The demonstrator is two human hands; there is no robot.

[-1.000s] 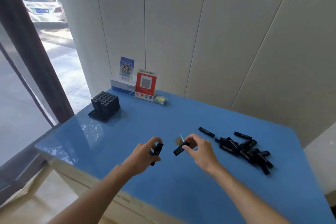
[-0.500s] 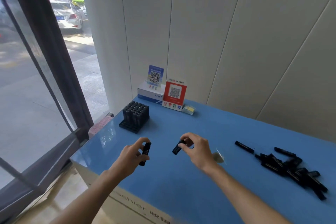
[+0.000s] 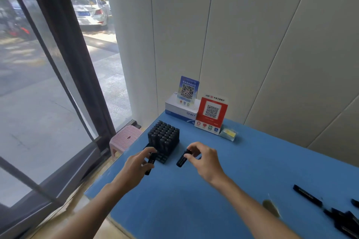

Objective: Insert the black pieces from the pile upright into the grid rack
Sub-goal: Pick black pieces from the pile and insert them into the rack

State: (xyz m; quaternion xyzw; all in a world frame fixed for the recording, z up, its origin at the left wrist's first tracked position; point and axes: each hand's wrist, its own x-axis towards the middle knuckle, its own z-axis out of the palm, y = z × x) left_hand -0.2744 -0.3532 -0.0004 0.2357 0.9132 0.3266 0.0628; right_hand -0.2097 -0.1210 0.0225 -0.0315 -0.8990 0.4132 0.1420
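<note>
Gripping 1 black piece [image 3: 150, 163] each [image 3: 182, 159], left hand [image 3: 136, 167] and right hand [image 3: 204, 161] hover beside the grid rack [image 3: 163, 138].

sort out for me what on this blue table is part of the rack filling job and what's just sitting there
Part of the job:
- black plastic grid rack
- loose pile of flat black pieces
- black piece in left hand
- black piece in right hand

Just lying about:
- blue QR code sign
- red QR code sign
- white cardboard box
- pink plastic stool

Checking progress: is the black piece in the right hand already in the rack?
Out. The right hand pinches the black piece tilted, beside the black grid rack.
</note>
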